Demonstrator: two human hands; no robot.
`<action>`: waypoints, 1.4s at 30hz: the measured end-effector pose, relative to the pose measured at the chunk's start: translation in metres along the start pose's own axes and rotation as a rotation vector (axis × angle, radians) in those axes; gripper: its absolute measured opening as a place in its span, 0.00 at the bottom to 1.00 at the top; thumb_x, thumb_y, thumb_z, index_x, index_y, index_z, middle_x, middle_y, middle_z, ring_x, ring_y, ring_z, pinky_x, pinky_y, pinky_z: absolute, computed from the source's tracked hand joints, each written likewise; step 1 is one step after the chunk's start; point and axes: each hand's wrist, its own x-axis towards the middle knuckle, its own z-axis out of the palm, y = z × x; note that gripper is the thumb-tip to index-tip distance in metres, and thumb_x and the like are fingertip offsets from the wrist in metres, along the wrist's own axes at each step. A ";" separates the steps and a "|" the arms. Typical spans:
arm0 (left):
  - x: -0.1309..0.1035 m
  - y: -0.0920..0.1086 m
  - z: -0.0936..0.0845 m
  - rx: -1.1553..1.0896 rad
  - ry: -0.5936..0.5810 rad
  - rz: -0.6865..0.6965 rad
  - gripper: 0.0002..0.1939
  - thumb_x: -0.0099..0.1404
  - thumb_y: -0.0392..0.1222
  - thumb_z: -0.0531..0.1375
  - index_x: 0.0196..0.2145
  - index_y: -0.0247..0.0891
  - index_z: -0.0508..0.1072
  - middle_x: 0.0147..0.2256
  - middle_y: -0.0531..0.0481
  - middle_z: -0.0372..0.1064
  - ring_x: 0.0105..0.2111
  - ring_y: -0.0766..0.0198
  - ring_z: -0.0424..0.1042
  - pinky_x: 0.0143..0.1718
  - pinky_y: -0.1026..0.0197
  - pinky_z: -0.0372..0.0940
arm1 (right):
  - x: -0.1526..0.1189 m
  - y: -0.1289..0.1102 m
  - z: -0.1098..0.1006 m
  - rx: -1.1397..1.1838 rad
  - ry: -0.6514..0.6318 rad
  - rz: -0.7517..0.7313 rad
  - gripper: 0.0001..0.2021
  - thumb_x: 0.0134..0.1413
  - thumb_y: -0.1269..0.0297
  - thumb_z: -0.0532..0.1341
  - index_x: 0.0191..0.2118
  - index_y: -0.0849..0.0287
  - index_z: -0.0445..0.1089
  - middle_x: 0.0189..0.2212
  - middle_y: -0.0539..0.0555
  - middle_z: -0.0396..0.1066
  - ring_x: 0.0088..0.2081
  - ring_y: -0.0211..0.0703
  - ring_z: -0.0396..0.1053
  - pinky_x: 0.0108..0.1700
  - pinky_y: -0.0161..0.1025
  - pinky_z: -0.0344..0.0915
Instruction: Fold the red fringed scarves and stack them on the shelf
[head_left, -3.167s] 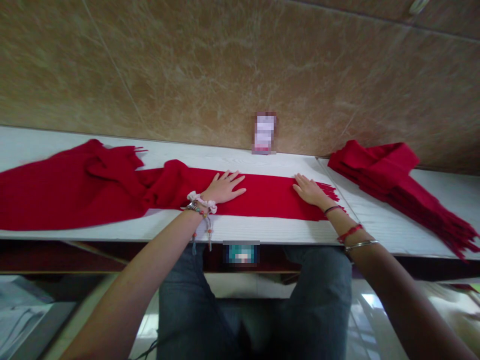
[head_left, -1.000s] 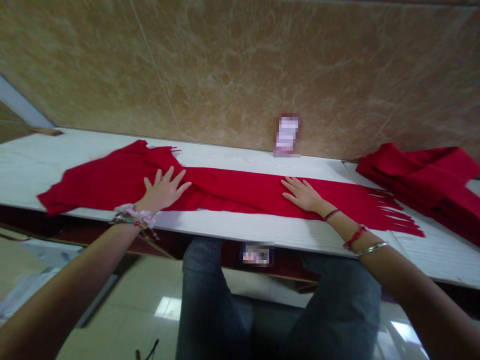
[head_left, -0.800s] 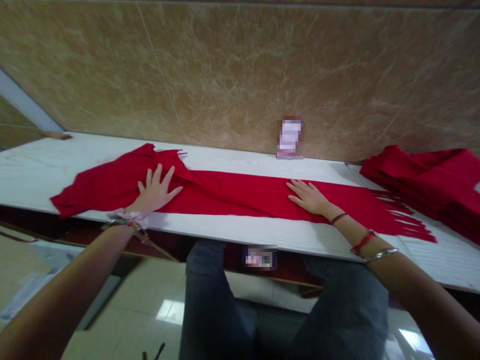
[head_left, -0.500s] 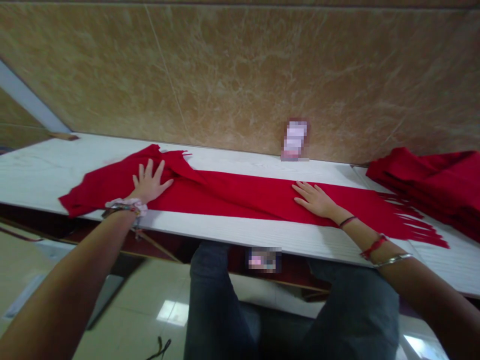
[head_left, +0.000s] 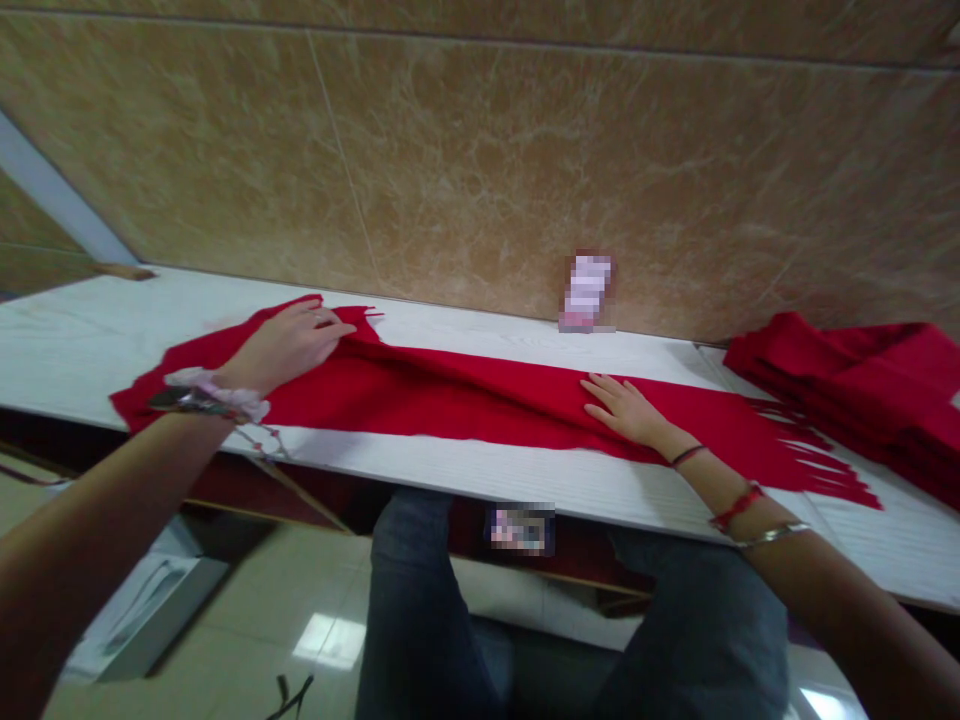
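Note:
A long red scarf (head_left: 450, 395) with a fringed right end lies along the narrow white tabletop. Its left part is folded over and bunched, with a few fringe strands near the back edge. My left hand (head_left: 292, 345) is on that folded part, fingers bent and closed on the cloth; the fingertips are partly hidden. A raised crease runs from there toward my right hand (head_left: 628, 410), which lies flat on the scarf with its fingers stretched out.
A stack of folded red cloth (head_left: 855, 400) sits at the right end of the white tabletop (head_left: 480, 470). A blurred phone-like object (head_left: 587, 290) leans on the tiled wall. Another blurred item (head_left: 520, 530) is below the front edge. A white box (head_left: 150, 600) stands on the floor.
My left hand has gone from lying flat with spread fingers to bent fingers closed on the scarf. The crease in the cloth has grown. My right hand stays flat.

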 end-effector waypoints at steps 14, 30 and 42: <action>-0.035 0.038 0.008 -0.016 -0.165 0.281 0.28 0.62 0.43 0.43 0.57 0.40 0.66 0.55 0.45 0.65 0.55 0.57 0.62 0.58 0.53 0.52 | -0.012 -0.034 -0.035 0.131 0.007 -0.132 0.27 0.64 0.51 0.43 0.65 0.55 0.50 0.66 0.57 0.45 0.66 0.52 0.40 0.63 0.60 0.44; -0.023 0.074 0.033 -0.096 -0.185 0.380 0.26 0.67 0.39 0.43 0.62 0.48 0.57 0.65 0.53 0.46 0.65 0.57 0.44 0.62 0.49 0.45 | -0.024 -0.062 -0.037 0.165 -0.054 -0.375 0.29 0.60 0.50 0.52 0.63 0.58 0.55 0.64 0.59 0.50 0.66 0.54 0.43 0.63 0.62 0.43; -0.018 0.101 0.016 -0.225 -0.170 0.403 0.27 0.69 0.36 0.39 0.64 0.44 0.53 0.65 0.55 0.44 0.65 0.59 0.43 0.64 0.52 0.44 | -0.006 -0.106 -0.038 0.065 0.042 -0.477 0.16 0.62 0.71 0.50 0.50 0.68 0.70 0.50 0.63 0.71 0.51 0.47 0.68 0.53 0.44 0.66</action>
